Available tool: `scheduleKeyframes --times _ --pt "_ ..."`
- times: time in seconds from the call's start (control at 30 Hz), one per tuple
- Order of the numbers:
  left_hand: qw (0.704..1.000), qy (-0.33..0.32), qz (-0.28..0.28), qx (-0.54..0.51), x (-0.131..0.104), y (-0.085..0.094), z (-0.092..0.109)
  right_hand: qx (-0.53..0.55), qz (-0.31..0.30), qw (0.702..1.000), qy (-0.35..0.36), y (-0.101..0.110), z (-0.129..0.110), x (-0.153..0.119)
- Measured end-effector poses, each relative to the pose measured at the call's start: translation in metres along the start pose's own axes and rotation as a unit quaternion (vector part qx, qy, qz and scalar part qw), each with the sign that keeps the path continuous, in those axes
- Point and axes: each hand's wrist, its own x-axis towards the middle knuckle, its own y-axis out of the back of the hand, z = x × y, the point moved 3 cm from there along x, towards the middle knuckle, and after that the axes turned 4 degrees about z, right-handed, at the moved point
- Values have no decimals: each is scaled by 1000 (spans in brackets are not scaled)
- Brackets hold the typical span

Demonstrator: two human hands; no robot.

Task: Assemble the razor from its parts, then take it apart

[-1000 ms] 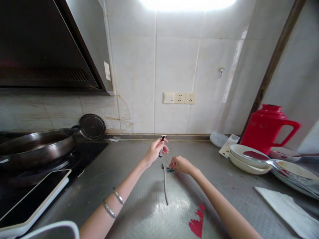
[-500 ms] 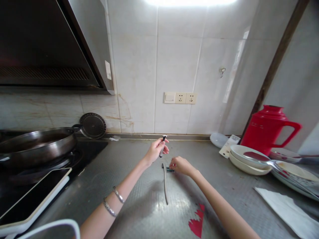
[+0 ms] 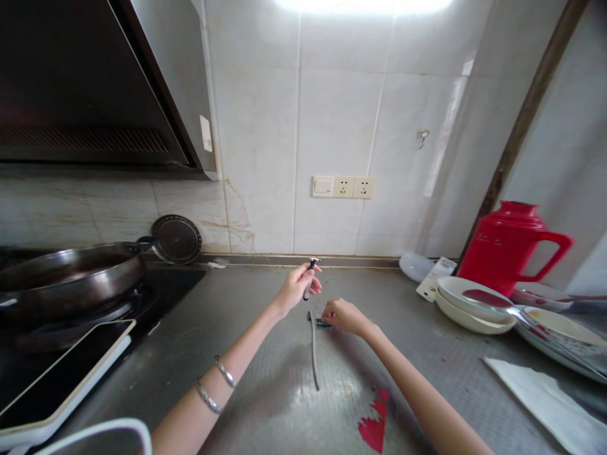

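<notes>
My left hand [image 3: 294, 289], wearing two silver bangles on its forearm, is closed around a small razor-like tool [image 3: 308, 287] with a dark handle and a silver T-shaped head. It is held upright above the counter. Lower and to the right, my right hand [image 3: 345, 315] rests at the counter with its fingers pinched at the end of a small dark green piece [image 3: 323, 323]; the fingertips are partly hidden. A thin grey strip [image 3: 315, 360] lies lengthwise just left of that hand, its far end beside the green piece.
A torn red scrap [image 3: 374, 426] lies on the metal counter [image 3: 256, 404]. On the left are a pan [image 3: 76, 278] on the stove and a white-edged device [image 3: 66, 379]. Stacked dishes [image 3: 474, 309], a red thermos jug [image 3: 507, 246] and a white paper [image 3: 545, 398] occupy the right.
</notes>
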Motion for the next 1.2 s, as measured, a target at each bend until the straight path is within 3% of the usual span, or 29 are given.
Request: scheduleKeyframes --times 0.4,0.6,0.73,0.97,1.2 --pt "1000 -2 -2 -5 -2 0 3 53 9 999 1 -5 5 1" --pt "1000 1 4 -8 -2 0 6 103 52 993 -3 -2 9 3" --pt "1000 -1 11 -2 -2 1 9 209 80 974 -21 14 14 5" --pt "1000 -23 18 1 -2 4 11 405 149 900 -65 61 9 16" --pt "999 -27 42 1 0 8 12 478 125 866 -78 92 -10 16"
